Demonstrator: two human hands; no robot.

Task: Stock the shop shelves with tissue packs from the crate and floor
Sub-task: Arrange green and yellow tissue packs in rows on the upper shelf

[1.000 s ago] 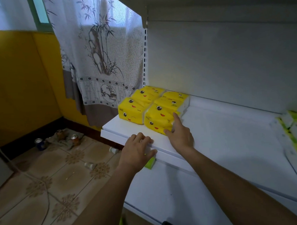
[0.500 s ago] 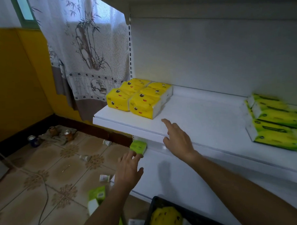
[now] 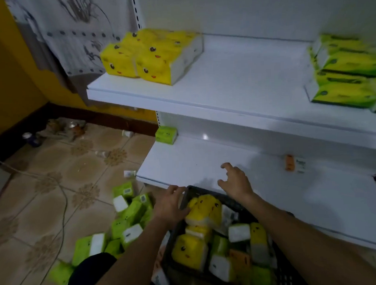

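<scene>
Tissue packs (image 3: 204,212) are all over the place here, so biggest stuff first. White upper shelf (image 3: 244,76) has a block of yellow smiley-face packs (image 3: 152,56) at its left end, tight together, and a stack of green packs (image 3: 346,77) way over at the right end, with a long bare stretch between them. Lower shelf (image 3: 194,159) sticks out further toward the person. Tiled floor (image 3: 56,189) to the left, with a patterned curtain (image 3: 72,29) hanging beside the shelving.

Black crate (image 3: 285,273) sits right up against the front of the lower shelf, stuffed with a jumble of yellow, green, white-ended and orange packs. Just left of it there's a loose heap of green floor packs (image 3: 130,214).

Hands now. Left hand (image 3: 171,204) is at the crate's near-left corner, thumb side touching the top yellow pack. Fingers are bent by the rim, but I honestly can't tell if it's gripping anything. Right hand (image 3: 236,183) hovers above the crate's far rim and the shelf edge, fingers spread wide, holding nothing.

Small stuff: one little green pack (image 3: 166,135) stands at the back left corner of the lower shelf, and a small orange pack (image 3: 289,162) sits further right.
</scene>
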